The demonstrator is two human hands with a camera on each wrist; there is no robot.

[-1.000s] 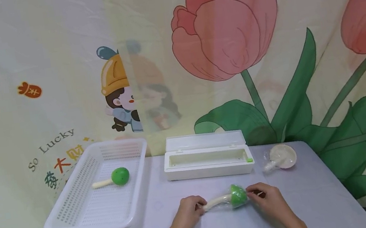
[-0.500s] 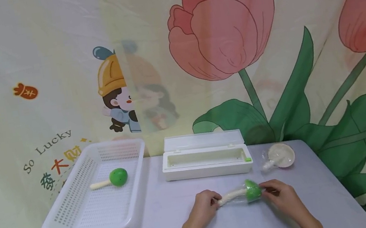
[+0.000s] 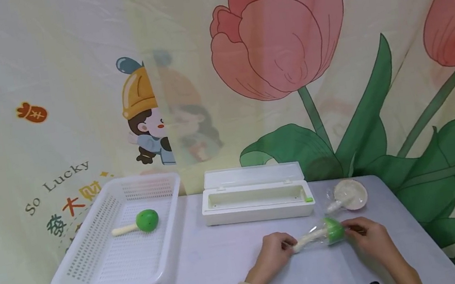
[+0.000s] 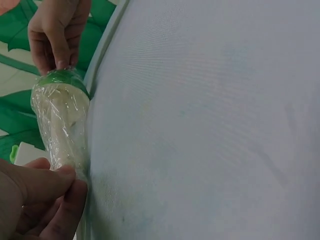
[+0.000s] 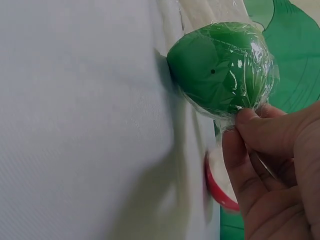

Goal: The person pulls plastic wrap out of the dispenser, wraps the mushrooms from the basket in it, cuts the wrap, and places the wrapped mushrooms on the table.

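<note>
A ladle (image 3: 335, 230) with a green bowl, cream inside, and a cream handle is wrapped in clear plastic. It is held just over the front right of the table. My left hand (image 3: 272, 255) pinches the wrapped handle end. In the left wrist view, the ladle's cream inner side (image 4: 59, 117) shows through the plastic. My right hand (image 3: 372, 239) pinches the gathered film at the bowl end. The right wrist view shows the rounded green back of the bowl (image 5: 215, 67) up close, with a dark dot on it.
A white perforated basket (image 3: 111, 283) at the left holds an unwrapped green ladle (image 3: 147, 220). A long white box (image 3: 259, 213) with its lid raised stands at the back middle. Behind the right hand lies another plastic-wrapped ladle (image 3: 352, 193), red outside. A printed curtain (image 3: 178, 17) hangs behind.
Both hands have carried the wrapped ladle to the right across the table, keeping their holds at its two ends. The basket, box and other ladles have stayed put.
</note>
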